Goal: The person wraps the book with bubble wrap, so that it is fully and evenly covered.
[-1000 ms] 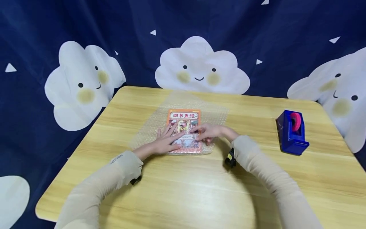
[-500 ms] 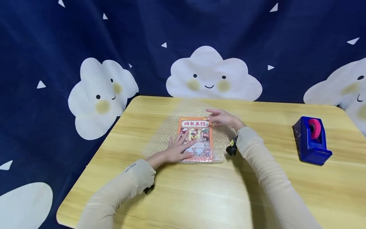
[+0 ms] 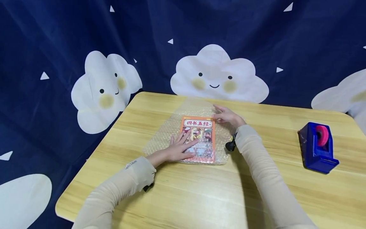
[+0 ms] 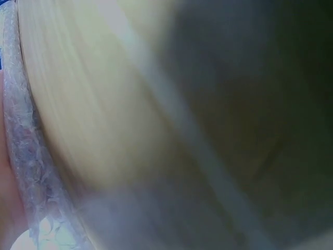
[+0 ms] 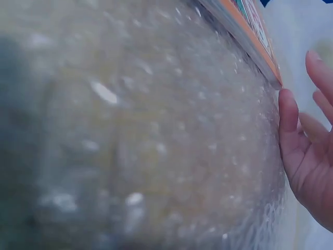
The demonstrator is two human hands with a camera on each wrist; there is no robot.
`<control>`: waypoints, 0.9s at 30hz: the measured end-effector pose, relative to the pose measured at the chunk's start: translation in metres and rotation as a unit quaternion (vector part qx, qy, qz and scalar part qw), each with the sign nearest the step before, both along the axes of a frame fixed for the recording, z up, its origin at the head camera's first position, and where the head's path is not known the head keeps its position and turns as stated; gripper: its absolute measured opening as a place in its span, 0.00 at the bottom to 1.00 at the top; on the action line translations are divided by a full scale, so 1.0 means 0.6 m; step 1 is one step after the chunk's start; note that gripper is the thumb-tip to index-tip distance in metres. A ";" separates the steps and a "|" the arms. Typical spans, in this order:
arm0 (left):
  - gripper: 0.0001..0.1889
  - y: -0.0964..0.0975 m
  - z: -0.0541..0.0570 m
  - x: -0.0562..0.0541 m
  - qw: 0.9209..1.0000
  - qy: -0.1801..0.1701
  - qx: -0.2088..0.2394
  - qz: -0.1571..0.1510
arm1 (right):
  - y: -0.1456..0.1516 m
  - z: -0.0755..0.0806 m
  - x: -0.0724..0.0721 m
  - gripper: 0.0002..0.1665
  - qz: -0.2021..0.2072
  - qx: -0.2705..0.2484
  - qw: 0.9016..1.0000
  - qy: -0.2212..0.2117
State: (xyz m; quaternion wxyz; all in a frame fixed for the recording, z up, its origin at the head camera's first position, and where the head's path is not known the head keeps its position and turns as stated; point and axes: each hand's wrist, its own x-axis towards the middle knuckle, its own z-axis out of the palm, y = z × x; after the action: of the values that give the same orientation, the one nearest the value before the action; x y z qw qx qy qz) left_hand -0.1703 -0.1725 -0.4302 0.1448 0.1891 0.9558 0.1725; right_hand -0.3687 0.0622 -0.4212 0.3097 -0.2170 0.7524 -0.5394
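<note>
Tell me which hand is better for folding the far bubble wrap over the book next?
Probably the right hand: it's by the far right corner of the book, near that bubble wrap, while the left hand lies spread over the book's near left part.

1 orange-bordered book (image 3: 204, 137) lies flat on clear bubble wrap (image 3: 163, 136).

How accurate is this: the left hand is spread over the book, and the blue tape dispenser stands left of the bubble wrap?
One slip: the head view shows the blue tape dispenser right of the bubble wrap. The left hand is spread over the book.
</note>
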 end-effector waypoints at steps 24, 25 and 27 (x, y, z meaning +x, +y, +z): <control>0.32 0.002 -0.001 0.001 1.000 0.001 -0.002 -0.002 | -0.016 0.000 -0.014 0.48 -0.088 -0.099 0.990 -0.055; 0.32 0.002 -0.001 0.001 1.000 -0.001 -0.005 -0.001 | -0.017 0.002 -0.014 0.47 -0.089 -0.096 0.990 -0.058; 0.32 0.001 -0.001 -0.001 1.000 -0.001 -0.008 0.000 | -0.019 0.008 -0.013 0.44 -0.083 -0.084 0.991 -0.061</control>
State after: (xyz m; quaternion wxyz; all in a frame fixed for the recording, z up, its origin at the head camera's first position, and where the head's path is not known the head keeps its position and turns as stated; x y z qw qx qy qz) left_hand -0.1708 -0.1718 -0.4309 0.1476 0.1879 0.9569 0.1652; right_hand -0.3766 0.0506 -0.4164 0.2900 -0.1454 0.6996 -0.6367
